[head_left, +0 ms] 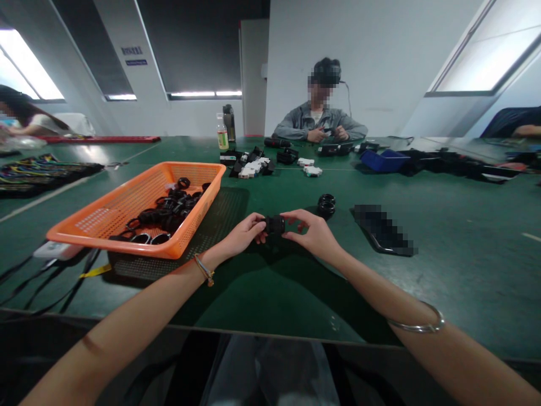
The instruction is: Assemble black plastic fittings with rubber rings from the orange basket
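The black part, apparently cylindrical, is held roughly level.

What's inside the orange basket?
The orange basket holds a heap of black parts, some ring-shaped; two near its front show shiny rims. Whatever lies beneath the heap is covered and can't be seen.

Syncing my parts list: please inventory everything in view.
Cylindrical part: 1, black, between the hands.
Rectangular perforated plastic basket: 1, orange, on the left.
Ring-shaped parts: many, mostly black, in the basket.
Round ribbed parts: apparently 2, black, beyond right hand.
Flat rectangular device: 1, black, right, blurred.
Open plastic bin: 1, blue, far right.
Blocky parts: several, black and white, far centre.
Bottles: 2, one clear, one dark, far side.
Wires: many, multicoloured, far left.
Long bar: 1, red, far left.
Tabletop: 1, green, beneath.
Other people: 3, one grey-sleeved across, one each side.
Left hand: 1, holding cylindrical part.
Right hand: 1, at its right end.
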The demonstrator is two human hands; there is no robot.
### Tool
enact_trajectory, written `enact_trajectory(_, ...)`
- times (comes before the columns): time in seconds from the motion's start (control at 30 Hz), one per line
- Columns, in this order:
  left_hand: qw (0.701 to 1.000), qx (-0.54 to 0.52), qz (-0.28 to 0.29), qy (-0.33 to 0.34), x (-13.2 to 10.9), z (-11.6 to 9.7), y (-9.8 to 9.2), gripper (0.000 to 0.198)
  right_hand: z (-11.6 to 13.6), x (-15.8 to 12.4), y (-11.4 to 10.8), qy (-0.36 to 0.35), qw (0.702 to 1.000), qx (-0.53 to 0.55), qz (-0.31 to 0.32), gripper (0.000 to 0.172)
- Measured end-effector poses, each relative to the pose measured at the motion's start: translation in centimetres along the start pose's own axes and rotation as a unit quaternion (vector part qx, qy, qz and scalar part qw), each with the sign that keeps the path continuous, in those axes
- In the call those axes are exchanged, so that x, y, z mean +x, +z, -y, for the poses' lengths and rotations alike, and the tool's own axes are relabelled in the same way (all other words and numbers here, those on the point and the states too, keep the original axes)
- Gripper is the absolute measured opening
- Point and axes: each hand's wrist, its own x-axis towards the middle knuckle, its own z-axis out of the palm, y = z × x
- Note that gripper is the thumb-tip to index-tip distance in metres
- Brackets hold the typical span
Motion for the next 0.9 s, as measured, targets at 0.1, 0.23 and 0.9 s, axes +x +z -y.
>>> enact_trajectory(0.1,1.0,-0.004,0.001,0.003,-0.03,-0.03,0.0,0.017,-0.05,0.01,0.05,-0.008,1.0,-0.008,-0.001,0.034)
enact_trajectory(0.23,1.0,-0.008,0.002,0.0,-0.08,-0.12,0.01,0.018,-0.14,0.0,0.16,0.002,1.0,-0.01,0.001,0.034)
enact_trajectory(0.9,1.0,-0.006,-0.003,-0.006,-0.12,-0.41,0.15,0.014,0.28,-0.03,-0.01,0.02,1.0,0.002,0.008,0.033)
